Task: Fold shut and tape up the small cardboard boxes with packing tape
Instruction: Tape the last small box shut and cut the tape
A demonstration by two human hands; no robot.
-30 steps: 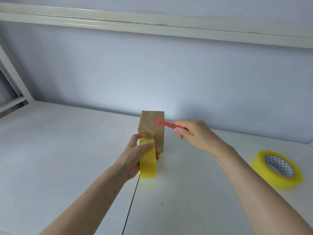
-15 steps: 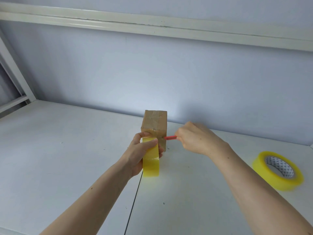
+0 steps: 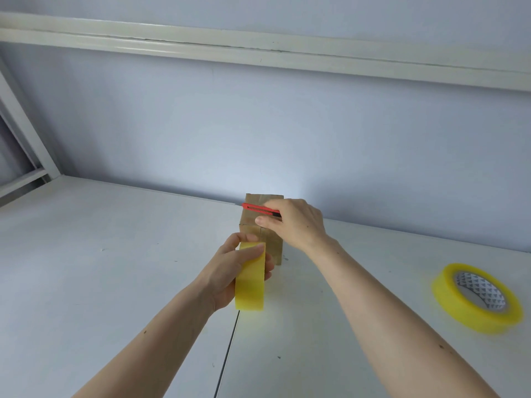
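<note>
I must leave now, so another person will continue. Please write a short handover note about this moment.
Left hand: grips the upright yellow packing tape roll just before the small brown cardboard box.
Right hand: holds the red utility knife over the box top.
Second yellow tape roll: flat on the white table, to the right.
Done: box folded shut.
Left: probably cutting the tape; the strip itself is not visible.

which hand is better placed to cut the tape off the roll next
Probably the right hand: it already holds the red utility knife over the cardboard box. The left hand grips the yellow tape roll just in front of it.
</note>
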